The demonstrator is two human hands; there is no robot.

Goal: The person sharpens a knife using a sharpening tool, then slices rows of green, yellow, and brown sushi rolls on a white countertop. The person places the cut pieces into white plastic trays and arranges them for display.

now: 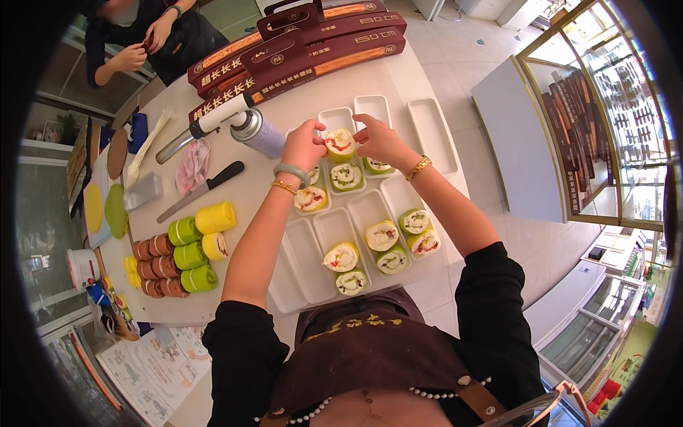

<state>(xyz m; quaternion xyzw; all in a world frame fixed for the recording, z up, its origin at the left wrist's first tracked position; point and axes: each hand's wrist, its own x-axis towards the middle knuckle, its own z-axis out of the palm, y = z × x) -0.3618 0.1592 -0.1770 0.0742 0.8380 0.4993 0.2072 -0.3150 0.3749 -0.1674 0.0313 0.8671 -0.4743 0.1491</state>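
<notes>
Between my left hand (306,145) and my right hand (381,140) is a yellow crepe roll piece (340,145) with cream and red fruit, over a white plastic tray. Fingers of both hands touch its sides. Below it in the same tray sits a green roll piece (346,176). Trays on either side hold more pieces, partly hidden by my hands. Nearer me, a yellow piece (341,256) and a green one (351,282) share a tray, with two similarly filled trays to their right. Uncut brown rolls (166,267), green rolls (189,256) and yellow rolls (215,216) lie at the left.
A long knife (200,192), a pink cloth (193,165) and a blowtorch with its gas can (259,133) lie left of my left hand. Long printed boxes (331,53) stand along the far edge. A co-worker (155,42) is at the far left. An empty tray (432,136) stands at the right.
</notes>
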